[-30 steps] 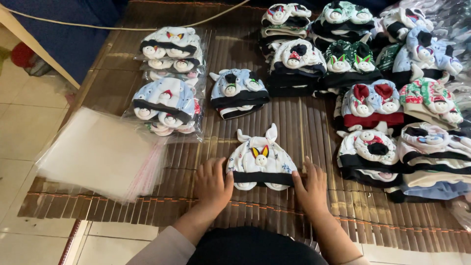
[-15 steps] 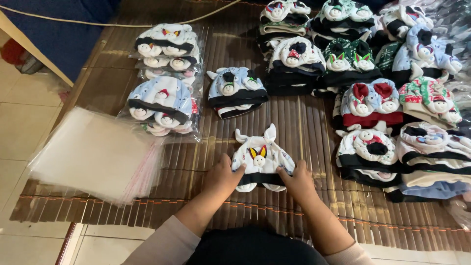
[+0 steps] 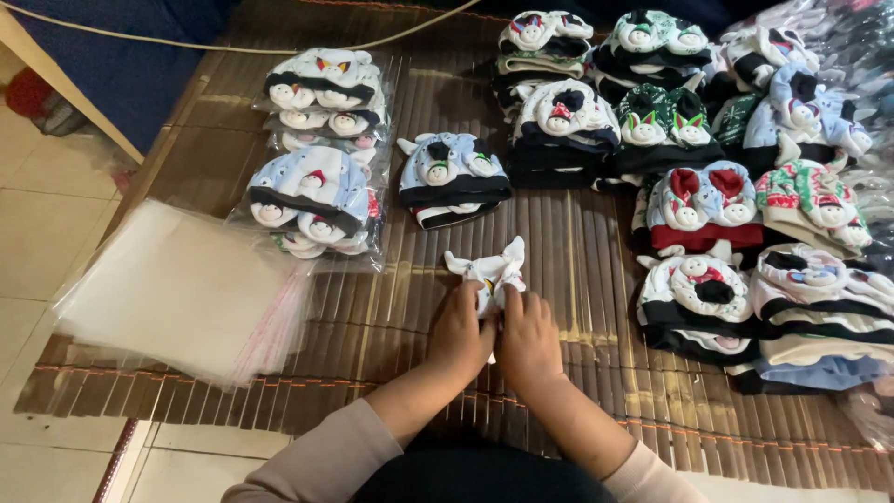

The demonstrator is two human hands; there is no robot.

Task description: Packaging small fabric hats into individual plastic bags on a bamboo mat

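White folded hat (image 3: 491,270) pokes out above both hands' fingers (image 3: 480,300).

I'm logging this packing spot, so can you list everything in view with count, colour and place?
folded cap: one, white with two ears, mat centre, under both hands
lone cap stack: one, pale blue and black, above the folded cap
bagged cap stacks: two, white and light blue with black bands, in clear bags, mat's upper left
loose cap stacks: many, exact count unclear; white, green, red, blue, black; right side
clear plastic bags: one pile, see-through, left edge of the mat
slatted mat: one, brown, on the tiled floor
left hand: on the folded cap
right hand: on the folded cap
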